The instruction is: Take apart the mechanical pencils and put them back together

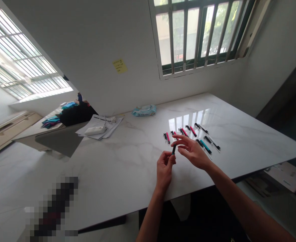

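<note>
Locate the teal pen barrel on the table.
In the head view, the teal pen barrel lies right of centre on the marbled table, just beyond the right hand and beside a black pen part.

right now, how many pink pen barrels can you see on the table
4: the leftmost pink barrel, the second pink barrel partly behind the right hand, a third pink barrel to its right, and a fourth pink barrel farthest right. The hand may hide more.
</note>
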Motion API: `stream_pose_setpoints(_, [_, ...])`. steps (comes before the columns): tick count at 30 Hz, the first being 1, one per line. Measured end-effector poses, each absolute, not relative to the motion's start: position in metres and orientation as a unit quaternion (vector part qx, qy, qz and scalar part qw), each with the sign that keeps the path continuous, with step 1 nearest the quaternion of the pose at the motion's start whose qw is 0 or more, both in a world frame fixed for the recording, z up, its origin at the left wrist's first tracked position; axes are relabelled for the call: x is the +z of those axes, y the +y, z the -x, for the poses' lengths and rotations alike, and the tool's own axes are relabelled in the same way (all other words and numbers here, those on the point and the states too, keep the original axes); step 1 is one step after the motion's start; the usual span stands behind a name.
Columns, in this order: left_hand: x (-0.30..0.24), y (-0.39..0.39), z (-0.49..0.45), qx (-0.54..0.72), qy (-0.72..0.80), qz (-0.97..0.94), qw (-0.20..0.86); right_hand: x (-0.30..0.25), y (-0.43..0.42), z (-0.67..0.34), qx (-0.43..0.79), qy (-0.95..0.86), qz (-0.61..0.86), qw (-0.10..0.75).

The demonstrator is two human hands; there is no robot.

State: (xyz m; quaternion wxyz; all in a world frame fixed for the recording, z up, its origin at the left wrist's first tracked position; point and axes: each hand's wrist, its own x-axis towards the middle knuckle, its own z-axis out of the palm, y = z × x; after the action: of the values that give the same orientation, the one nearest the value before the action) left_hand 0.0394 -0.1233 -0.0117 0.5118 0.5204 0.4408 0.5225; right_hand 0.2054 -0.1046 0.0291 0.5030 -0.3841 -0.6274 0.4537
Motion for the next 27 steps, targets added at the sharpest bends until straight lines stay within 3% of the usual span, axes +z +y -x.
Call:
stream_pose_setpoints(3, [-0.012,-0.123,-0.040,0.524,0.447,-0.516,0.509,0.029,-0.104,-0.204,0.425,-0.625,0.417,0.504])
stream_pose_setpoints(15, [-0.011,-0.125,-0.039,0.534,0.456,-0.506,0.501,0.027,-0.105,-0.196,0.519,-0.571,0.356,0.527])
stream_pose_setpoints(27, [-0.010,-0.124,-0.040,0.547,0.457,-0.492,0.500,0.028,-0.103,-0.195,0.494,-0.566,0.385,0.536])
